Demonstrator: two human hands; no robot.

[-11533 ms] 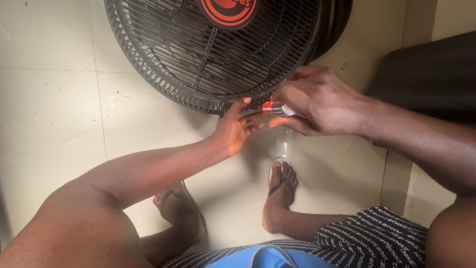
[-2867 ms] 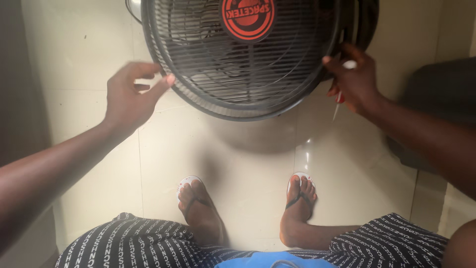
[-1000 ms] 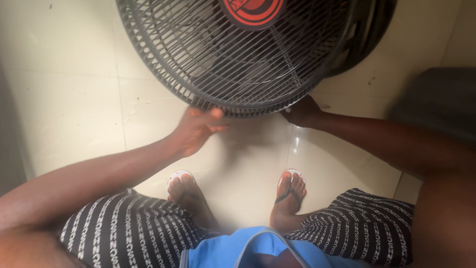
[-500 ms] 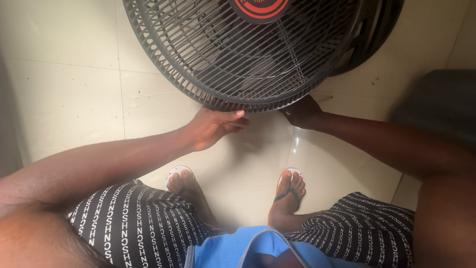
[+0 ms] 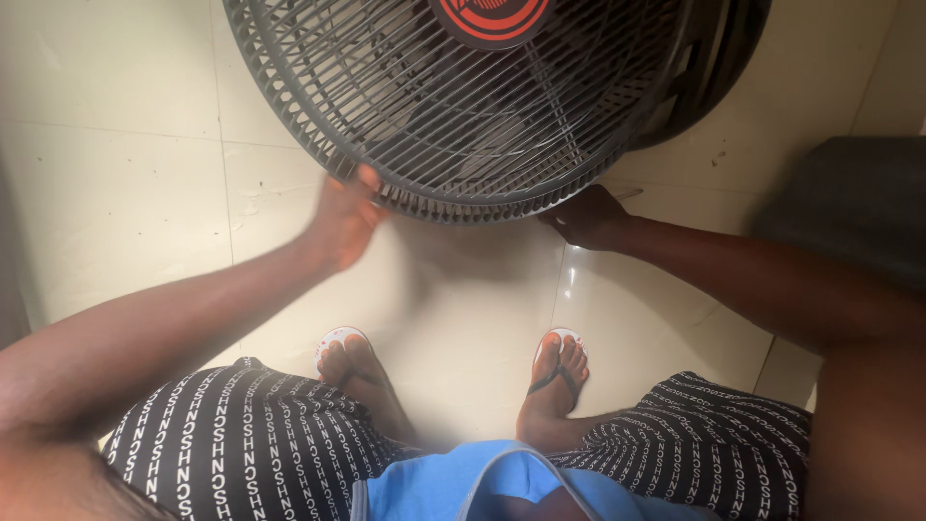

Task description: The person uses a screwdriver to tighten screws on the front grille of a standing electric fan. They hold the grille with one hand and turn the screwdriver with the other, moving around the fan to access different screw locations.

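Fan [image 5: 482, 106] is tipped face-up toward the camera, its grey grille filling the top of the view, red hub cap [image 5: 490, 12] at the top edge. It's over the tiled floor [image 5: 125, 174], above and ahead of the person's feet.

Left hand [image 5: 345, 220] is at the lower-left rim of the grille, fingers wrapped onto the outer ring, so the grip is closed on the rim. It's motion-blurred, so how firm the hold is can't be read.

Right hand [image 5: 590, 217] is under the lower-right rim, in shadow. Touching the grille edge, but can't tell if the grip is closed around it or just propping from below.

Risks as I see them:
- Both holds are on the bottom arc only. The bulk of the fan sits above the hands, so it could tip away or roll sideways if either hand slackens.
- Blurred left hand suggests it's moving; a mid-move regrip leaves the right hand carrying it alone, and that hold is the unclear one.
- Grille wires are thin and closely spaced: fingertips can slip through the slots or get pinched at the rim seam.
- If the front grille is only clipped on, pulling on the ring may pop it loose.
- Feet in flip-flops [image 5: 559, 371] sit directly below. A drop lands on bare toes, and the glossy tile gives poor footing.
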